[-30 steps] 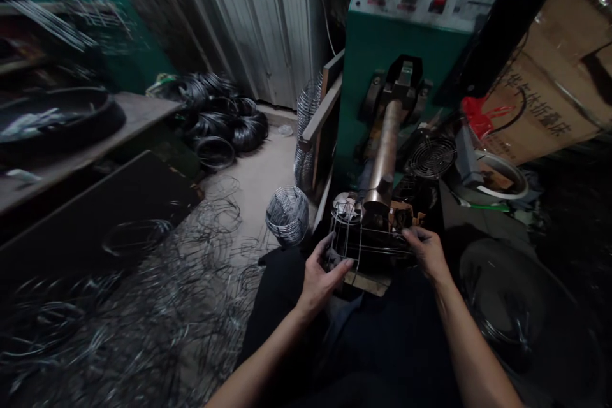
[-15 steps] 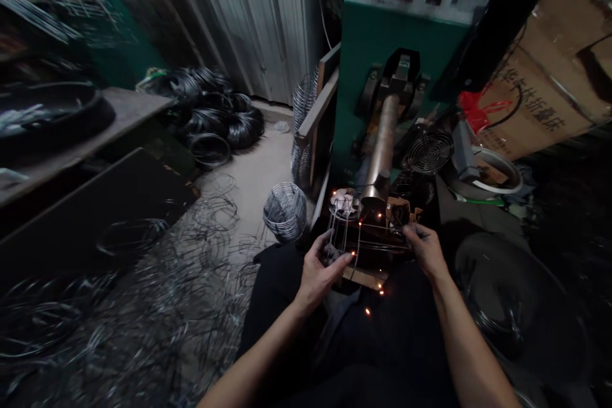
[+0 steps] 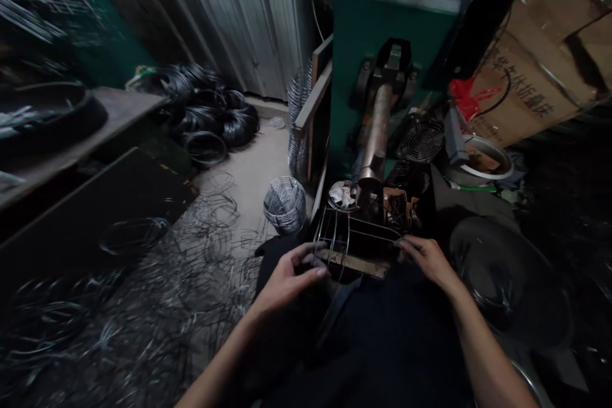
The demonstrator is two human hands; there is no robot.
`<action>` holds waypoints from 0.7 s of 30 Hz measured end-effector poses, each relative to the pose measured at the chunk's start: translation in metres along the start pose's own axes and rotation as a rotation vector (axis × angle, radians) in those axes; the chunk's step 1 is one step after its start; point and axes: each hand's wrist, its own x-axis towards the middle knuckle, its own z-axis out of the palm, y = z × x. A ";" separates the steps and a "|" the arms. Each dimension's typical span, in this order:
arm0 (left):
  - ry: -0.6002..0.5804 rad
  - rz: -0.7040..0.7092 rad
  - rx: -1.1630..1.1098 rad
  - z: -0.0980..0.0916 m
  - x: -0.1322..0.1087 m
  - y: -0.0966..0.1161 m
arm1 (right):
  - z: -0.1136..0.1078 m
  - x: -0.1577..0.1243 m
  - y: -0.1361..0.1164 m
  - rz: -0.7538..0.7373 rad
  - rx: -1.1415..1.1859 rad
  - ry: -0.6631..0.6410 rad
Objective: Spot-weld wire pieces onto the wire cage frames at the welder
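Note:
A thin bent-wire frame (image 3: pixel 348 234) with several cross wires lies between my hands, just below the metal cylinder of a green welding machine (image 3: pixel 375 140). My left hand (image 3: pixel 294 274) has its fingers curled at the frame's left end, the thumb a little apart below. At the right end, my right hand (image 3: pixel 425 256) pinches the wire between thumb and fingers. Dark fingertips blend into the shadow there, so the exact contact is hard to see. A wooden strip (image 3: pixel 356 263) runs beneath the frame, close to my lap.
A wire basket (image 3: pixel 285 204) stands on the floor left of the machine. Loose wire pieces (image 3: pixel 157 306) litter the floor at left, with black wire coils (image 3: pixel 205 108) behind. A small dish (image 3: pixel 342 195) with white scraps sits by the cylinder. Cardboard boxes (image 3: pixel 521 76) lean at right.
The glowing sparks around the wire frame are gone. Both hands and the frame have come down and nearer to me, away from the cylinder's end, and the view has shifted slightly.

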 end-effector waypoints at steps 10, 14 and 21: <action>-0.210 -0.097 -0.372 -0.022 -0.020 -0.048 | 0.026 -0.014 0.009 -0.003 0.017 -0.264; -0.104 -0.179 -0.279 -0.014 -0.033 -0.088 | 0.030 -0.017 0.015 -0.011 0.127 -0.299; 0.158 -0.244 -0.158 -0.003 -0.022 -0.082 | 0.026 -0.022 -0.010 -0.007 0.075 -0.301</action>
